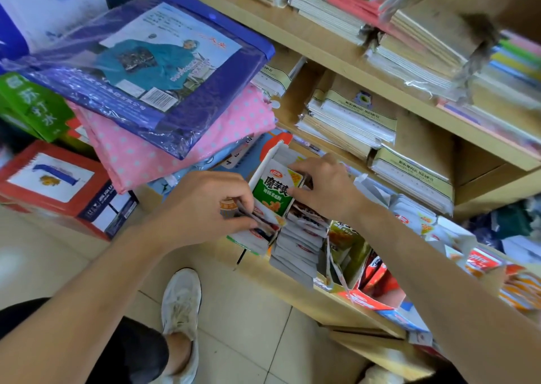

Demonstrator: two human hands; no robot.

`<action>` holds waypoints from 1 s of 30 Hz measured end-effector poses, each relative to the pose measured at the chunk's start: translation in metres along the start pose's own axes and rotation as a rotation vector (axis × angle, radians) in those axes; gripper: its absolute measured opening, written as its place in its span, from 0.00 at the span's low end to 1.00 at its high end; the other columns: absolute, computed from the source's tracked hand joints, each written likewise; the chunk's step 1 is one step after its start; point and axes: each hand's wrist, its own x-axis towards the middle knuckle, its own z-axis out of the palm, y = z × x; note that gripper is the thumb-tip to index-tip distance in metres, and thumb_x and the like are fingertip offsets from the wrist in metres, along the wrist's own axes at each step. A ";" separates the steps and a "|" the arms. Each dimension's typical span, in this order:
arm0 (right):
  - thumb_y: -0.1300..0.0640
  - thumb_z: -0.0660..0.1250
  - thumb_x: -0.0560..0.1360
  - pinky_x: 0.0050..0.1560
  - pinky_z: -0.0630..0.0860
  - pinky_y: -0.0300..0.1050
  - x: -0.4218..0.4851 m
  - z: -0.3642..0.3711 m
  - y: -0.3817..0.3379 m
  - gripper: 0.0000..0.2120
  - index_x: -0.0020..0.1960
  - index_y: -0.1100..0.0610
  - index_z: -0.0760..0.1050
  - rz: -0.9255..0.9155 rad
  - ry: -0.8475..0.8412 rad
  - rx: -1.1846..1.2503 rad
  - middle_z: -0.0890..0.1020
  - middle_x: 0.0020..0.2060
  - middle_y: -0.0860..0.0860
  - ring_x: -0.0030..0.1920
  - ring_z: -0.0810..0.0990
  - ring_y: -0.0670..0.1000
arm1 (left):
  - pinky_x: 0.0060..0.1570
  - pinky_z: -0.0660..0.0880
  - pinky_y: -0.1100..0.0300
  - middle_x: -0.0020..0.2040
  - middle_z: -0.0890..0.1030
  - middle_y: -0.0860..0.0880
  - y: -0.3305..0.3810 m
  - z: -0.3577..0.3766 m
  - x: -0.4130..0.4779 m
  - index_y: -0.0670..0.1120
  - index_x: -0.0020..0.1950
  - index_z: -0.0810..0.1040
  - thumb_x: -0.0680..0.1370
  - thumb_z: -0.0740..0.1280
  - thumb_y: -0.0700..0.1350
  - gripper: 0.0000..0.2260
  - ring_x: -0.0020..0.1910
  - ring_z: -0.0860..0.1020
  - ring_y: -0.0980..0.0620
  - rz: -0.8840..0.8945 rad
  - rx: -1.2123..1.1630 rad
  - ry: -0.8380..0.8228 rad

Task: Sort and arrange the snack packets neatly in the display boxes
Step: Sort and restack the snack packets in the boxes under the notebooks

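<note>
Your wooden shelf (298, 291) carries an open white cardboard display box (263, 172) near the centre, with a row of flat grey-white packets (295, 246) filed inside. Your forearms reach in from 7 and 4 o'clock. Your left hand (205, 205), knuckles up, pinches a thin sheaf of glossy packets (263, 222) at the box's 8 o'clock side. Your right hand (325, 187) pinches the top of an upright green packet (272, 191) in the box.

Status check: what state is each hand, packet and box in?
left hand: pinches a packet bunch
right hand: grips the green packet
green packet: upright, face showing
white display box: open-topped
grey packet row: on edge, packed together
red display box: open, holding red packets
</note>
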 end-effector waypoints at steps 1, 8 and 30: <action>0.49 0.73 0.75 0.59 0.69 0.55 0.001 0.000 -0.003 0.15 0.60 0.50 0.81 0.004 -0.006 0.007 0.82 0.46 0.47 0.53 0.71 0.56 | 0.39 0.77 0.52 0.40 0.82 0.57 0.000 0.001 0.000 0.50 0.42 0.82 0.70 0.79 0.50 0.08 0.40 0.80 0.59 -0.019 0.016 0.038; 0.58 0.72 0.77 0.49 0.61 0.52 -0.005 -0.003 -0.005 0.03 0.47 0.51 0.83 -0.048 0.197 0.064 0.76 0.35 0.40 0.51 0.67 0.54 | 0.38 0.78 0.49 0.38 0.82 0.56 -0.001 0.002 0.002 0.51 0.42 0.83 0.72 0.75 0.54 0.07 0.37 0.80 0.56 -0.121 -0.019 0.111; 0.51 0.73 0.76 0.57 0.61 0.54 -0.007 -0.004 -0.011 0.19 0.65 0.52 0.78 -0.026 0.124 -0.018 0.80 0.62 0.44 0.56 0.62 0.52 | 0.37 0.79 0.57 0.39 0.85 0.57 0.001 -0.007 -0.002 0.53 0.44 0.88 0.70 0.78 0.47 0.04 0.39 0.81 0.63 0.007 0.006 -0.098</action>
